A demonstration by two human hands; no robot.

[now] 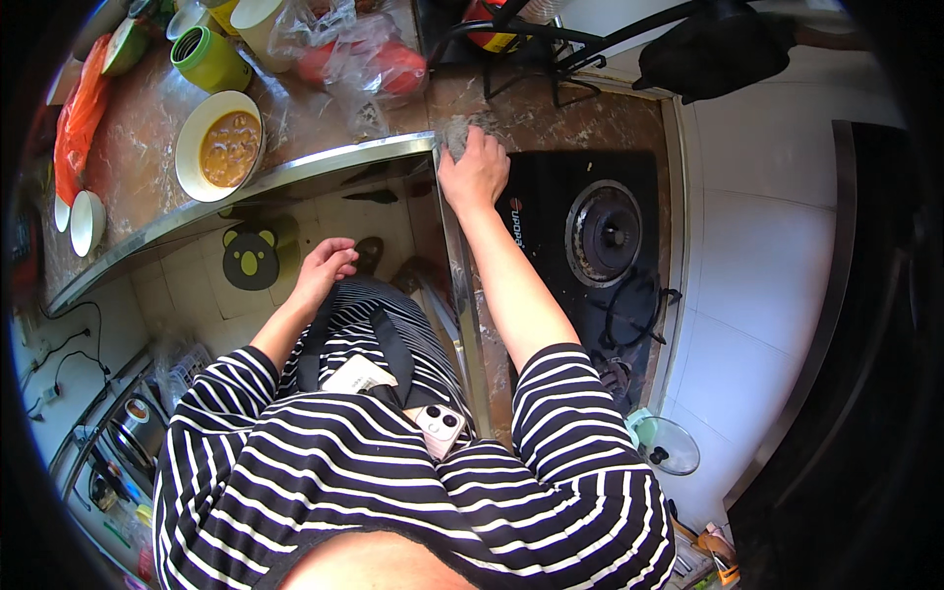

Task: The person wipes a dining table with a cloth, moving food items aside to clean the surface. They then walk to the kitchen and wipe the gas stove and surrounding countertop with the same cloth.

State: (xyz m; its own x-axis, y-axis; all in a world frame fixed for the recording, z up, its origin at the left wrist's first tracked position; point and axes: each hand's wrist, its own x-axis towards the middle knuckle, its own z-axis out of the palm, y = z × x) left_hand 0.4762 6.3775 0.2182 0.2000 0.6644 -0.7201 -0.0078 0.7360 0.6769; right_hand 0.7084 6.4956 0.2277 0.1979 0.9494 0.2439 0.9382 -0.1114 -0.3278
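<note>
My right hand (479, 168) presses a grey cloth (459, 136) onto the brown marbled countertop (627, 122), at the corner by the metal edge strip. Just right of that hand lies the black glass gas hob (542, 173), with a round burner (608, 232) in it. A black pan support (638, 313) rests farther down on the hob. My left hand (327, 267) hangs in the air in front of my body, fingers loosely curled, with nothing in it.
A white bowl of brown stew (230, 150) stands near the counter's edge. Behind it are a green jar (210, 59), plastic bags (361, 66) and an orange bag (81, 118). A black pan support (546, 66) overhangs the back corner. A glass lid (670, 446) leans at the lower right.
</note>
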